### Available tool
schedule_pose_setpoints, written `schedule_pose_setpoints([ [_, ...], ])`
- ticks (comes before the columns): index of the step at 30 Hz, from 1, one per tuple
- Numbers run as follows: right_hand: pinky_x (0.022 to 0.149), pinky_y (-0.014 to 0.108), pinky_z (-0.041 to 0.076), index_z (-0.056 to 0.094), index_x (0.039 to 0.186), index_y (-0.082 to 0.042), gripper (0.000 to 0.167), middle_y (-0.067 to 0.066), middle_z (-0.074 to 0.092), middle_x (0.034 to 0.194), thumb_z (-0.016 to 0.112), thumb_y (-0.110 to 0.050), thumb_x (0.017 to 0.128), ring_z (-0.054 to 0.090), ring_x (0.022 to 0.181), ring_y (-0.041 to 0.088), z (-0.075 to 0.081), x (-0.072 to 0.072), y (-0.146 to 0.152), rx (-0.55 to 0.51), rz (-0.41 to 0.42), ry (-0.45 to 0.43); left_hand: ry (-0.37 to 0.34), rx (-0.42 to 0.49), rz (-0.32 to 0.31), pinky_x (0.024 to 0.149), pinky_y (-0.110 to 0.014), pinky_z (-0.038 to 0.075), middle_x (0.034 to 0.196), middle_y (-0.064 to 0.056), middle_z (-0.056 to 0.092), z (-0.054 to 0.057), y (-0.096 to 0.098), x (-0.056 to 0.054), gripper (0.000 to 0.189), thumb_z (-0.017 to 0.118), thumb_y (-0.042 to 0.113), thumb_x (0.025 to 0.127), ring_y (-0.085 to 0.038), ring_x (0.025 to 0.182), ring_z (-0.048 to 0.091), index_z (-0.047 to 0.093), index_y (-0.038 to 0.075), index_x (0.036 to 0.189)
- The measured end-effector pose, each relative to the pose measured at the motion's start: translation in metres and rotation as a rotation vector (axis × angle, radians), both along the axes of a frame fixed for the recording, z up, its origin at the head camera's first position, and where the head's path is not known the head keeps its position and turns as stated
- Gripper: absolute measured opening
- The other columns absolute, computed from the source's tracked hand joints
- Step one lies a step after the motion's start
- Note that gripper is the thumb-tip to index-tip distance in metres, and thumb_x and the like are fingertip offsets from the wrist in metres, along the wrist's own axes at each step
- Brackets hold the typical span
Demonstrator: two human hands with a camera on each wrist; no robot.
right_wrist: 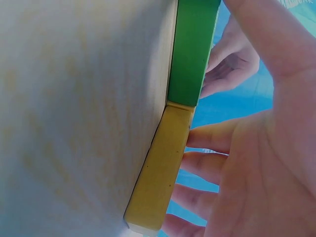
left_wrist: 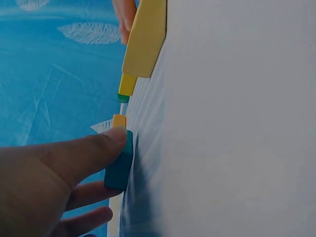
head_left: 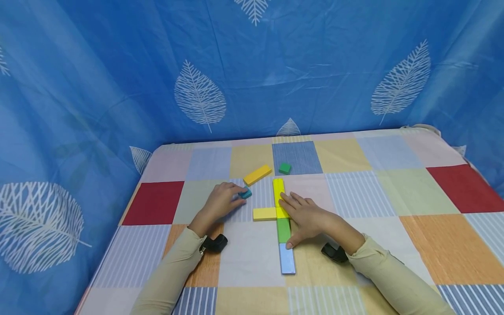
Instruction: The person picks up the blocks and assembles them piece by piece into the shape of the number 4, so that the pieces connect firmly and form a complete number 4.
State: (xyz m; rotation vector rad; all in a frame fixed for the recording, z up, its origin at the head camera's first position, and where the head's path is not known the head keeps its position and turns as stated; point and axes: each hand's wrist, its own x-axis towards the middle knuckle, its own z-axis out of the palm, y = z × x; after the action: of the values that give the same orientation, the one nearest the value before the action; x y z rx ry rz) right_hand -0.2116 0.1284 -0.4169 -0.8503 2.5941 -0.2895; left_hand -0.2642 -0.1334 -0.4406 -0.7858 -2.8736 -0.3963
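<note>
My left hand (head_left: 220, 202) pinches a small teal block (head_left: 246, 193); in the left wrist view the thumb presses on one face of that block (left_wrist: 118, 170). Fingers of my right hand (head_left: 311, 217) lie outstretched along a straight row of blocks. That row has a bright yellow block (head_left: 278, 187) at the far end, then more yellow, a green block (head_left: 283, 232) and a light blue block (head_left: 287, 260) nearest me. A pale yellow block (head_left: 264, 214) juts left from the row. In the right wrist view, fingertips touch the side of a yellow block (right_wrist: 160, 168).
An orange-yellow block (head_left: 257, 175) lies slanted beyond the left hand. A small green block (head_left: 285, 168) sits past the row's far end. The patchwork tablecloth (head_left: 425, 236) covers the table, and a blue leaf-print curtain (head_left: 299, 78) hangs along its back and sides.
</note>
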Motion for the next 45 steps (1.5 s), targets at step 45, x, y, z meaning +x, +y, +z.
schedule_pose_setpoints([
  [45, 0.105, 0.06, 0.016, 0.017, 0.144, 0.0, 0.117, 0.017, 0.006, 0.153, 0.07, -0.065, 0.062, 0.005, 0.139, 0.039, 0.002, -0.002, 0.003, -0.014, 0.013, -0.007, -0.196, 0.013, -0.197, 0.087, -0.034, 0.047, 0.109, -0.001, 0.066, 0.019, -0.011, 0.015, 0.035, 0.068, 0.018, 0.081, -0.017, 0.102, 0.057, 0.064, 0.015, 0.116],
])
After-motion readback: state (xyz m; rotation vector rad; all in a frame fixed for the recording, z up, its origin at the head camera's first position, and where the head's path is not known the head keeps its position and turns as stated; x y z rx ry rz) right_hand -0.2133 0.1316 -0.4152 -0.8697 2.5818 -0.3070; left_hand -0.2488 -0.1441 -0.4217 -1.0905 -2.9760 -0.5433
